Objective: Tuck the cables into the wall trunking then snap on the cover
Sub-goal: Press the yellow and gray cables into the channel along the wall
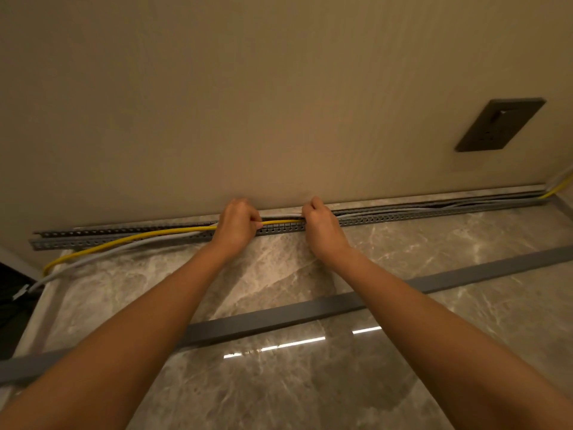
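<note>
A grey slotted trunking [403, 216] was laid along the foot of a beige wall [248, 103], across the middle of the frame, on a glossy marble-patterned floor [279, 383] in which strip lights were reflected. The left hand [237, 223] and the right hand [321, 223] were placed side by side at the trunking's centre, their fingers curled closed around the yellow cable [130, 242] and the grey cable [102, 259]. Right of the hands the cables were seated inside the channel; left of them they were draped out over its front edge towards the lower left. The grey cover [279, 318] was left lying loose on the floor, diagonally beneath both forearms. A dark socket plate [499, 125] was mounted on the wall at upper right.
</note>
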Demonstrator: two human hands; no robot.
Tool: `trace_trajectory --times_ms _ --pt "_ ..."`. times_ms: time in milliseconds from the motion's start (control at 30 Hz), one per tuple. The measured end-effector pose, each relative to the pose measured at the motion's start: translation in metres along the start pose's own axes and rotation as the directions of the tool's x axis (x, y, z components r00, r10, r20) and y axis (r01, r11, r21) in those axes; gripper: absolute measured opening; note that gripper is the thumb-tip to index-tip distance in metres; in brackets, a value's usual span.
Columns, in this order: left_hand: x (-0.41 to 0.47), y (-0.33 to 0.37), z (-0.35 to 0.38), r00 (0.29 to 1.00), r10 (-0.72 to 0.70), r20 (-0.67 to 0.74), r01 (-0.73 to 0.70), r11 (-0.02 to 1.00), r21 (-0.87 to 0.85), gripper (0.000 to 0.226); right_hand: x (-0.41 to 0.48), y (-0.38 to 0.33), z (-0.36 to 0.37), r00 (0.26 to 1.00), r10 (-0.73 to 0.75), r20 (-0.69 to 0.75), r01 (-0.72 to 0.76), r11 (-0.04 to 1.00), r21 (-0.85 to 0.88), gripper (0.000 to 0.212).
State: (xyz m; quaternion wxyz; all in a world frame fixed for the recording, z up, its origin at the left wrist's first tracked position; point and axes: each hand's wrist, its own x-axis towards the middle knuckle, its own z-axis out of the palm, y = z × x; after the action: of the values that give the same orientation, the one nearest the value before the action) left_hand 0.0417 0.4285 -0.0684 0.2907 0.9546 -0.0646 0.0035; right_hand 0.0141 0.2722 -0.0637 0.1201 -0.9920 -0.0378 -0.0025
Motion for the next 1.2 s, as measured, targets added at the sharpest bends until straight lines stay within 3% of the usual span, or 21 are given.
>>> trace_trajectory --times_ms 133,333,567,733,833,900,1067,1200 --pt "0.002 0.004 0.001 0.996 -0.083 -0.031 0.08 0.993 -0.092 0.011 0.003 -0.001 0.0 1.0 0.019 -0.006 -0.019 1.0 -0.016 0.031" --pt "0.01 0.001 0.006 0.986 -0.119 -0.116 0.106 0.988 -0.113 0.024 0.004 -0.002 0.002 0.999 0.009 -0.032 -0.012 0.996 -0.087 0.034" --pt "0.01 0.003 0.01 0.998 0.012 -0.065 -0.001 0.985 0.171 0.012 0.007 0.0 -0.005 0.999 -0.02 -0.029 0.018 0.997 -0.071 0.034" --pt "0.006 0.0 0.001 0.989 0.149 0.004 -0.14 0.917 0.373 0.015 0.01 0.004 -0.006 0.999 -0.043 -0.015 0.042 0.997 -0.068 0.034" --pt "-0.005 -0.002 -0.001 0.95 0.311 0.024 -0.293 0.863 0.411 0.012 0.008 0.006 -0.007 0.996 -0.089 0.001 0.089 0.992 -0.091 0.032" --pt "-0.008 -0.004 -0.002 0.925 0.373 0.065 -0.358 0.804 0.476 0.022 0.008 0.008 -0.004 0.996 -0.092 -0.003 0.092 0.992 -0.082 0.031" --pt "-0.011 -0.002 0.002 0.939 0.292 0.182 -0.344 0.769 0.539 0.032 0.004 0.008 0.005 0.99 -0.105 -0.093 0.099 0.993 -0.068 0.017" --pt "-0.017 0.008 0.004 0.943 0.273 0.19 -0.331 0.708 0.624 0.035 0.002 0.01 0.001 0.993 -0.119 -0.024 0.117 0.989 -0.086 0.028"
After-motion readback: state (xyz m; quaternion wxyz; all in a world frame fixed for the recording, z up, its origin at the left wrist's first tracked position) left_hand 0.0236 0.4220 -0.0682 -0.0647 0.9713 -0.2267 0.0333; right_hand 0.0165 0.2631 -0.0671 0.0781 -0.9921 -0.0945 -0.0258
